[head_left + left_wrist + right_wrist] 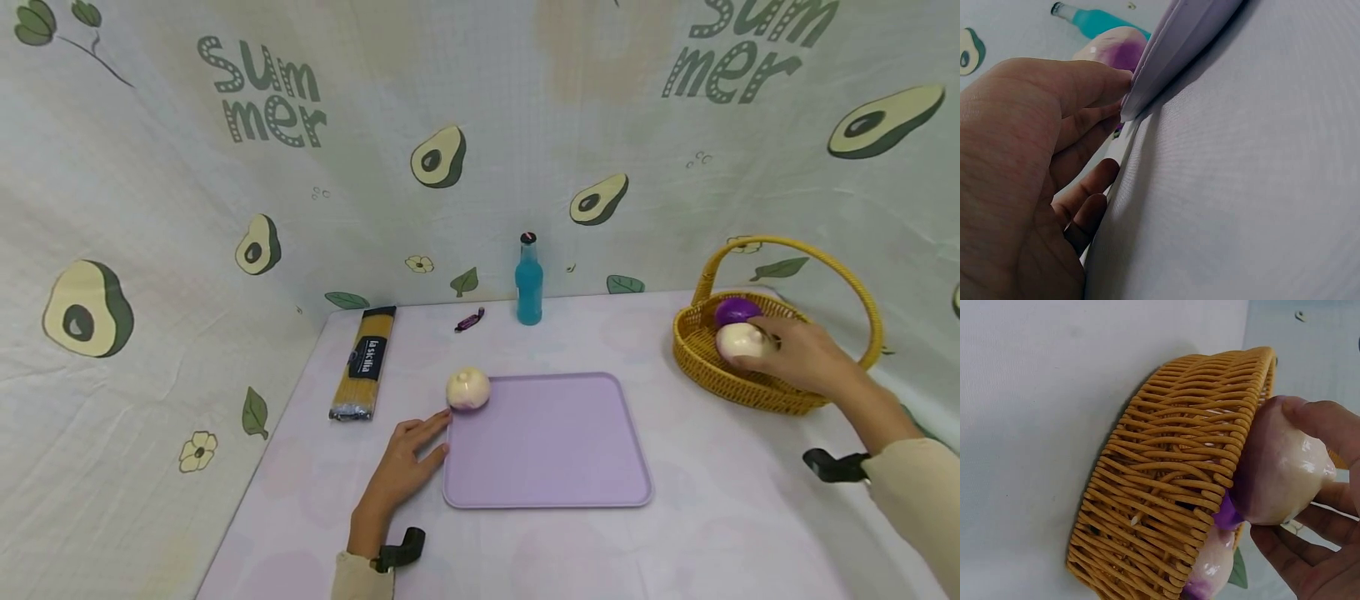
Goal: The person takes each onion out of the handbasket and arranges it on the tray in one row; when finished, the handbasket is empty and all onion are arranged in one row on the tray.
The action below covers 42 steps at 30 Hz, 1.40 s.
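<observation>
My right hand (806, 354) grips a glossy white-and-purple turnip (1285, 465) at the rim of a yellow wicker basket (1154, 456), thumb on one side and fingers on the other. Inside the basket, a purple round thing (737, 311) shows behind the held turnip; the right wrist view also has another white-and-purple turnip (1215, 565) there. Beside the lilac tray (551, 442), my left hand (405, 462) lies with fingers extended, fingertips right at its left edge. A turnip (468, 389) sits at the tray's far left corner.
A pack of spaghetti (363, 367) lies at the back left. Near the back edge are a small wrapped candy (469, 320) and an upright bottle of blue liquid (528, 287). The basket's tall handle (810, 248) arches above it, and a patterned cloth (510, 100) hangs behind the table.
</observation>
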{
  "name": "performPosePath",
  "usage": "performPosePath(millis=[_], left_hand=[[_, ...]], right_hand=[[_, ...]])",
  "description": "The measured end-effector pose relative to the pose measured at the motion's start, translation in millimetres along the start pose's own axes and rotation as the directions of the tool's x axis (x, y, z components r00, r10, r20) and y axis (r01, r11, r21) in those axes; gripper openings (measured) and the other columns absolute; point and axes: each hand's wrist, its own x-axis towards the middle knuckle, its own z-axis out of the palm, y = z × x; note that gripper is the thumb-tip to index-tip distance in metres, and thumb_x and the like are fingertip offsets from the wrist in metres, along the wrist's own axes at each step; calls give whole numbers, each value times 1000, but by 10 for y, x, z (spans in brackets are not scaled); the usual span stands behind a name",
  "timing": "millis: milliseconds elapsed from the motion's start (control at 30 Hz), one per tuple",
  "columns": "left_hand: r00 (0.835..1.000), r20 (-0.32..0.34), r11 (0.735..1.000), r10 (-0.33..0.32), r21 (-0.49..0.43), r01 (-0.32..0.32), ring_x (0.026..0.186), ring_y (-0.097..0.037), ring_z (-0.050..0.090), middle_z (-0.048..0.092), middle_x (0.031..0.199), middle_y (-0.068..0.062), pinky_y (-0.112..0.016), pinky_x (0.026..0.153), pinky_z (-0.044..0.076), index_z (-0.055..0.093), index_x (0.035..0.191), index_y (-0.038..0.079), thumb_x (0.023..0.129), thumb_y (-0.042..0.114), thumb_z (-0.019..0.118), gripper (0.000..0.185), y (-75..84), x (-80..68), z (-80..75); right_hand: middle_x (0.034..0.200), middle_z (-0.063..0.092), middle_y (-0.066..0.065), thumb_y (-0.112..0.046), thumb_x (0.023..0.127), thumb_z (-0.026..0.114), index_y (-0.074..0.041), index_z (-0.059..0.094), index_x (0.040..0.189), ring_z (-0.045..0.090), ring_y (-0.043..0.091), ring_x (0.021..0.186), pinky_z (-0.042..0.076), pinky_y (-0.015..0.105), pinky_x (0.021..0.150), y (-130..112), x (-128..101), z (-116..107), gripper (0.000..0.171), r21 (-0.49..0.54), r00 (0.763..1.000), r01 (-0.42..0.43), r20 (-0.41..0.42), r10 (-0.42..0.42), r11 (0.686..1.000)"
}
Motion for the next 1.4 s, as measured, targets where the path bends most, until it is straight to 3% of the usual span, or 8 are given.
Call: performPosePath(millis=[333,567,733,1000,1400], left_hand=[[1000,-5,1000,-12,-4,12,127,-17,40,45,150,20,-51,108,36,54,145,32,97,31,67,50,10,-12,5],[999,-20,1000,27,-5,-27,126,-19,42,47,151,15,-53,105,38,55,145,29,97,31,67,49,14,-18,10],[1000,-3,1000,9,-3,-9,126,-16,41,45,151,18,-50,106,37,54,146,31,98,31,66,49,3,-14,3],[999,-24,1000,22,0,-22,126,-20,42,47,151,14,-54,104,38,55,145,29,97,30,67,49,19,-27,3],[1000,-3,1000,-6,-4,6,127,-19,40,45,151,17,-52,107,36,54,145,32,98,32,66,49,28,-15,-15]], right_hand=[[140,33,44,-66,82,70,12,34,147,31,62,122,35,76,88,-65,-50,-23,107,7,1000,-14,2,14,1000],[140,34,44,-66,81,72,12,36,146,31,63,121,35,76,88,-100,-72,-16,107,-2,1000,-9,-24,9,1000],[139,35,44,-64,81,73,11,36,145,31,62,121,36,76,87,-149,-80,-36,106,-5,1000,-4,-27,4,1000],[140,36,42,-61,81,75,12,37,145,31,61,122,35,76,89,-206,-80,-49,104,-12,999,20,-29,-20,1000],[140,39,41,-57,84,75,12,40,144,35,60,122,36,73,88,-278,-95,-34,98,-26,996,73,-41,-74,997]])
